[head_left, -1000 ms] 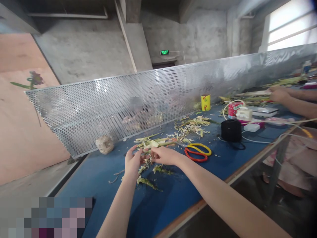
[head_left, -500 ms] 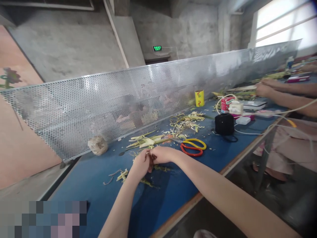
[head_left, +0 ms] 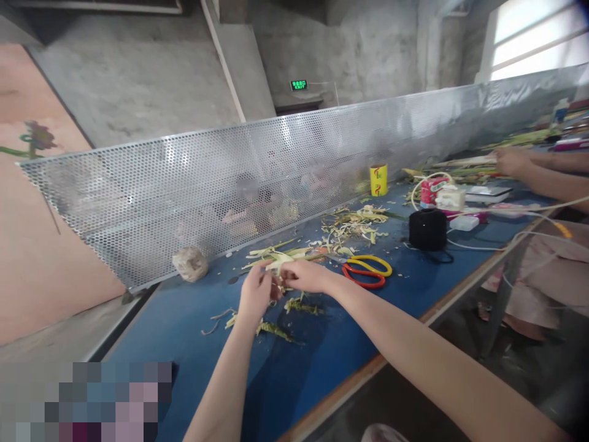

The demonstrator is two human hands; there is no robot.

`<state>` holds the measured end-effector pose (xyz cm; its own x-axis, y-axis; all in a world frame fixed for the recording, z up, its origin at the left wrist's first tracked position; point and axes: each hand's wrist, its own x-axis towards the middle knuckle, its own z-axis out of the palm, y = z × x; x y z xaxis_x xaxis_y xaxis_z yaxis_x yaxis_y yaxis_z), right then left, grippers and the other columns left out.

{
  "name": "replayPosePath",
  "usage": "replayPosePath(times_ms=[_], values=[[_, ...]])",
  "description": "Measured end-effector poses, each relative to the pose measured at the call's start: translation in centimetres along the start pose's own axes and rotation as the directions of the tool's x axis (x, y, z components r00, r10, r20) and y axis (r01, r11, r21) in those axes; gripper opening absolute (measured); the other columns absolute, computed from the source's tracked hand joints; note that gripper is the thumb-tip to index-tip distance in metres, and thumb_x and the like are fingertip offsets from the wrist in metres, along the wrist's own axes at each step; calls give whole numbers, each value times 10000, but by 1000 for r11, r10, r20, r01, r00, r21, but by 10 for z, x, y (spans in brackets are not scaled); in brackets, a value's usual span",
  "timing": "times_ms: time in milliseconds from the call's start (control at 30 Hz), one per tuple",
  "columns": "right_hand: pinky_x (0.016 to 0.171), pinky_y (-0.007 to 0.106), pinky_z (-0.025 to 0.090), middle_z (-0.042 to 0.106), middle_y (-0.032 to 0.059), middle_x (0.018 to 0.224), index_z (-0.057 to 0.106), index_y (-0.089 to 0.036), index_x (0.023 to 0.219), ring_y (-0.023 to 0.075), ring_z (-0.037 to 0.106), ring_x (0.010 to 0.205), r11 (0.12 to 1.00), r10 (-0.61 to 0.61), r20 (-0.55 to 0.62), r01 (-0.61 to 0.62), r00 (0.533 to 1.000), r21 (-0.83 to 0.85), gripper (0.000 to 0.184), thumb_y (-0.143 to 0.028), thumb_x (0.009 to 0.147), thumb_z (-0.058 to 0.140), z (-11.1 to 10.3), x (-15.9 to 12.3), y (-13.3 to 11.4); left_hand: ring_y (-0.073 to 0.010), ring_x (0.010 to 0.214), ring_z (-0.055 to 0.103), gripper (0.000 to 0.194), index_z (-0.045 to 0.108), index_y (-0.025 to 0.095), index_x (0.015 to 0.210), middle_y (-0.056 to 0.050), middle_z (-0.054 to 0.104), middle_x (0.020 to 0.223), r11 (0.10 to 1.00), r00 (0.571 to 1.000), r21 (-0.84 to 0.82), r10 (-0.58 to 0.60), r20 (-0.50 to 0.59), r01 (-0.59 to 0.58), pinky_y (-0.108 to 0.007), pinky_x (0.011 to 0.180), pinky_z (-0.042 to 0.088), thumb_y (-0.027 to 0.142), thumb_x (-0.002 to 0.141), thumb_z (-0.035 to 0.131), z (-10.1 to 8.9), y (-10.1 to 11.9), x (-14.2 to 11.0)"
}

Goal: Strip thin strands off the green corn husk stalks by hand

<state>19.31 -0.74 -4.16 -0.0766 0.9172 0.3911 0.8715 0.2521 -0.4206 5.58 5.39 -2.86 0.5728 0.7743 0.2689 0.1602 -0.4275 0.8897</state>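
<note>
My left hand [head_left: 256,290] is closed, its fingers curled toward the other hand over the blue tabletop [head_left: 317,344]. Opposite it, my right hand [head_left: 304,275] has its fingers bent and pressed together. What they hold between them is too small and blurred to name. Pale green husk-like leaf strips [head_left: 280,260] lie just behind the fingers. Two small twisted green plaits of leaf lie nearer me, one plait [head_left: 304,306] below my right hand and another plait [head_left: 276,331] by my left wrist. Scissors [head_left: 365,271] with one yellow and one red handle rest right of my right hand.
A perforated metal screen [head_left: 193,202] runs along the table's back edge. A crumpled whitish lump [head_left: 190,264] sits at left. Leaf scraps [head_left: 356,224], a yellow can [head_left: 378,180] and a black yarn ball [head_left: 427,229] stand further right, with cables and another person's hands [head_left: 513,162].
My hands have moved slightly up and come a little apart. The reddish-brown bit seen between them is now mostly hidden, and the plaits below show more clearly. The view has shifted slightly.
</note>
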Motion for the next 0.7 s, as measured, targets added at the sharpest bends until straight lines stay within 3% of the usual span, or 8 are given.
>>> replayPosePath(times_ms=[133,367,567,700], values=[[491,190,268,504,-26,596,520,-175,817,91,402,511,1000,20,-112,-17,993,24,136,-293,805,453,-2,-1,-2,-88,317,440,340,448,151,1035,68,487,484,994,994,-110,-33,-107,21,-206,363,364,171,697,415,-6,2,2],[510,198,246,504,-14,612,512,-161,852,96,414,537,990,139,-279,-132,950,47,125,-217,831,401,-3,2,6,-76,324,426,314,474,134,975,84,450,439,980,983,-195,-59,-176,24,-191,364,344,221,675,452,-8,3,1],[511,193,309,544,-17,650,509,-180,933,100,469,555,995,51,-206,-32,977,92,158,-269,830,429,-2,0,2,-69,307,411,289,498,136,918,91,430,418,975,982,-218,-86,-167,48,-189,360,328,241,649,481,-9,1,3],[642,236,396,563,52,918,504,-187,1007,143,534,785,992,-29,-156,48,987,115,281,-339,771,525,3,-1,-4,-75,319,418,301,526,143,906,85,447,412,976,988,-213,-69,-136,39,-200,374,345,264,631,519,-7,-2,2]])
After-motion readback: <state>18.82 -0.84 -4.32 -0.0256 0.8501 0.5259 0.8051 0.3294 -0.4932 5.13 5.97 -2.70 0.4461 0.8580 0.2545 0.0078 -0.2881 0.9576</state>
